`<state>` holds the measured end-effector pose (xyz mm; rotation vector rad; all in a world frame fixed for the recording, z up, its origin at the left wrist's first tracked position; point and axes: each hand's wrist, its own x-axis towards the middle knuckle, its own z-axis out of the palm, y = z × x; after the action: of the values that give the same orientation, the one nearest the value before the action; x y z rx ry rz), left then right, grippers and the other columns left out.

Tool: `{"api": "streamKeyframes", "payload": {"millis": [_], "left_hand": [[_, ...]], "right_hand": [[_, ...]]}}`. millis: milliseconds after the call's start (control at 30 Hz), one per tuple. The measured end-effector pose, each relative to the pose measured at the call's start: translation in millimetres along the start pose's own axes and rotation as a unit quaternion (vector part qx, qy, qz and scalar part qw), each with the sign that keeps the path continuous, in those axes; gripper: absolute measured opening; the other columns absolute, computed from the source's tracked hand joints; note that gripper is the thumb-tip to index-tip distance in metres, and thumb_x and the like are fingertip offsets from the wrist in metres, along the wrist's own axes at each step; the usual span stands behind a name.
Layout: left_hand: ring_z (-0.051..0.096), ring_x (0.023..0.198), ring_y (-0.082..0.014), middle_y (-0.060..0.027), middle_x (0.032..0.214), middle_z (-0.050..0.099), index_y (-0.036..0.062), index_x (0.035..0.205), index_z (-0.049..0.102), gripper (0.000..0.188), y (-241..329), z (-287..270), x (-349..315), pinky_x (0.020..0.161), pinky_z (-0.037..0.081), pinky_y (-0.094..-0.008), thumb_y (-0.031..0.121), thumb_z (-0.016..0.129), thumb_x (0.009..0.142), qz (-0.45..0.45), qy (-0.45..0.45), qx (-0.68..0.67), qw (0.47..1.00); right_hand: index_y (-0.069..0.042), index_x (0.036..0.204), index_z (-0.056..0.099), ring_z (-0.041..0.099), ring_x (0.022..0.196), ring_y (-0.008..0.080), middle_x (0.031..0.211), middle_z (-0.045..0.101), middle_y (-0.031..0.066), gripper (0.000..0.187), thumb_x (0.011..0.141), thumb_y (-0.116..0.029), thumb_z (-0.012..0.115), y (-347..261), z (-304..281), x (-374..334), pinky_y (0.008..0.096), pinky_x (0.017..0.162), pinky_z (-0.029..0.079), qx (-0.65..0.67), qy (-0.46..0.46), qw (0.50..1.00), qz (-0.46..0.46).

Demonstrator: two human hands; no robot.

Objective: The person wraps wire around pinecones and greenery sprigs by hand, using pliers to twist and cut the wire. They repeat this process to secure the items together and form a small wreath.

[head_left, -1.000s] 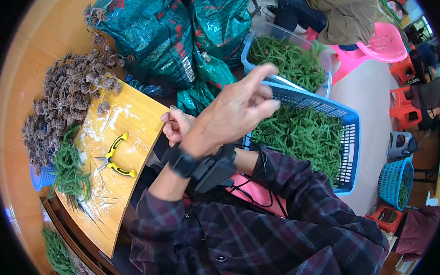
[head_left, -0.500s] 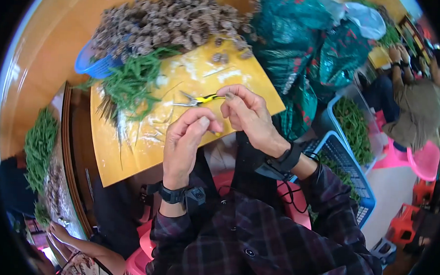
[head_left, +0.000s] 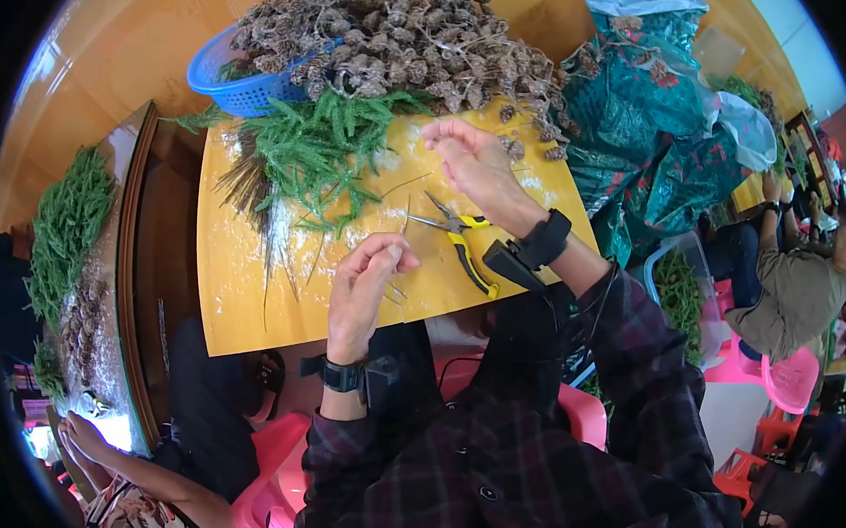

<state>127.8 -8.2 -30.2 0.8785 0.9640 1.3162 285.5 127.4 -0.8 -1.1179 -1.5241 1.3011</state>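
My left hand (head_left: 370,281) is over the near part of the yellow board, thumb and finger pinched together. A thin, dark, stem-like strand (head_left: 408,214) rises from its fingertips. Farther away, my right hand (head_left: 479,167) is closed in a pinch just short of the pine cones (head_left: 404,51); what it holds, if anything, is too small to make out. Between the hands lie pliers (head_left: 459,242) with yellow and black handles, their jaws apart and touched by neither hand. Green artificial sprigs (head_left: 324,151) and a bundle of brown stems (head_left: 247,176) lie left of my right hand.
A blue basket (head_left: 251,94) stands beside the cone heap. Green plastic bags (head_left: 646,132) are at the right, above a clear bin (head_left: 677,294) of greenery. Loose stems and white flecks dot the board (head_left: 228,303). Other people sit at left and right.
My hands have moved apart, the right one away from me toward the cones. The view has shifted, bringing the pliers fully into sight. The left hand remains pinched.
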Motion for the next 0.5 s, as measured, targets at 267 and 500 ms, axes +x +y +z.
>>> {"api": "streamKeyframes", "payload": {"millis": [267,500], "left_hand": [[0.057,0.082,-0.0104,-0.0038,0.084,0.063,0.0004,0.098,0.061,0.016,-7.2,-2.7,2.5,0.081,0.043,-0.0245,0.011,0.05,0.093,-0.017,0.014,-0.004,1.0],[0.058,0.09,-0.0154,-0.0065,0.086,0.062,-0.0003,0.1,0.06,0.017,-13.1,-6.0,5.2,0.088,0.042,-0.028,0.01,0.047,0.093,0.002,-0.009,0.021,1.0]], "right_hand": [[-0.004,0.109,0.06,0.052,0.074,0.0056,0.097,0.061,0.0019,0.022,0.092,-0.01,0.049,9.8,22.5,21.7,0.0197,0.065,0.043,-0.068,-0.013,0.996,-0.048],[-0.002,0.108,0.059,0.056,0.088,0.0085,0.098,0.062,0.0045,0.02,0.092,-0.005,0.047,8.0,46.0,15.6,0.0213,0.076,0.045,-0.094,-0.071,0.99,-0.083]]}}
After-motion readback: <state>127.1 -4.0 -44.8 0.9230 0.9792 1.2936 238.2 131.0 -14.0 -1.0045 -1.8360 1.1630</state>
